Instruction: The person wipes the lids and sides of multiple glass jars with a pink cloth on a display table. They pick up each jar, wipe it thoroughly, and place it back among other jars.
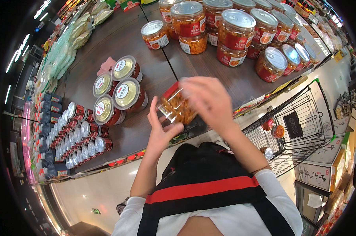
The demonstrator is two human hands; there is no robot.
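Observation:
A clear jar of reddish-orange pickled food [178, 107] with a red label is held tilted above the front edge of the dark wood-look table. My left hand [161, 128] grips its lower left side, thumb along the bottom. My right hand [212, 101] is blurred over the jar's right side; whether its fingers grip or only brush the jar, I cannot tell. To the left stand several tubs with pale yellow lids [126, 93], beside a folded pink cloth [106, 65]. A single short jar with a silver lid [155, 34] stands farther back.
Stacked silver-lidded jars [237, 35] fill the table's far right. Rows of small red cans [89, 129] lie at left, before dark bottles [52, 109]. Plastic-bagged goods [61, 59] line the far left edge. A black wire shopping cart [302, 126] holding several jars stands at right, near cardboard boxes [316, 174].

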